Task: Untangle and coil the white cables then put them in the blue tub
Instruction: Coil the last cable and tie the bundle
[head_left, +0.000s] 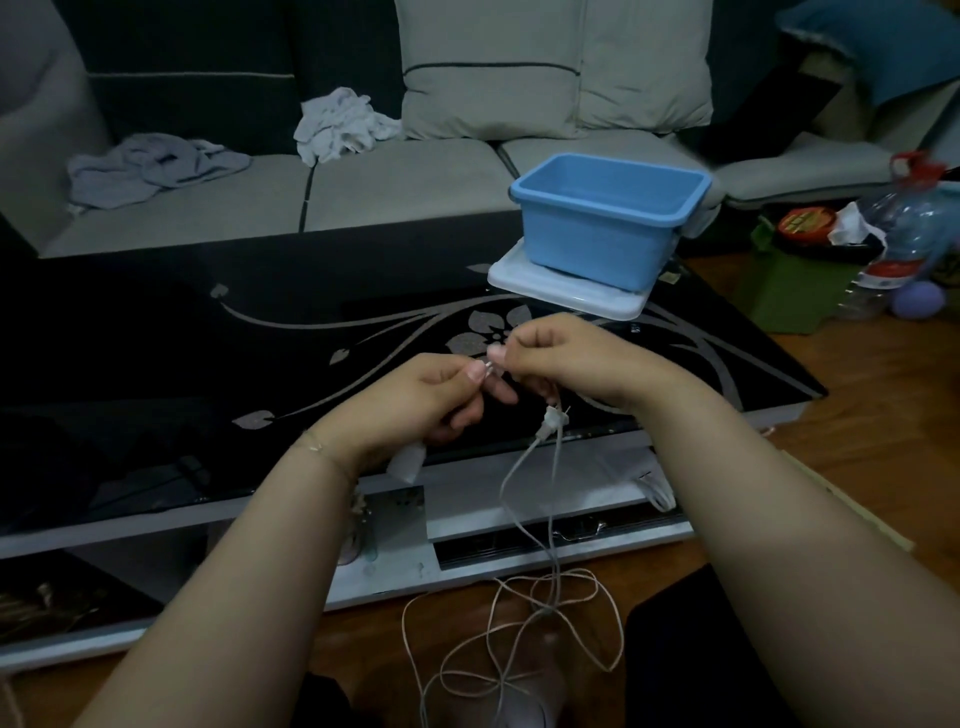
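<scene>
Tangled white cables (524, 639) below both hands, pinched betw. fingertips

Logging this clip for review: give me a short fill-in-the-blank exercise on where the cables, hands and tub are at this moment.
1. The blue tub stands on a ____ lid at the table's far right corner.
2. Both hands, left hand and right hand, pinch the white cables above the ____ glass table.
3. The tangled loops hang down to the ____.
4. The tub holds ____ cables so far.

Missing words: white; black; floor; no
</scene>
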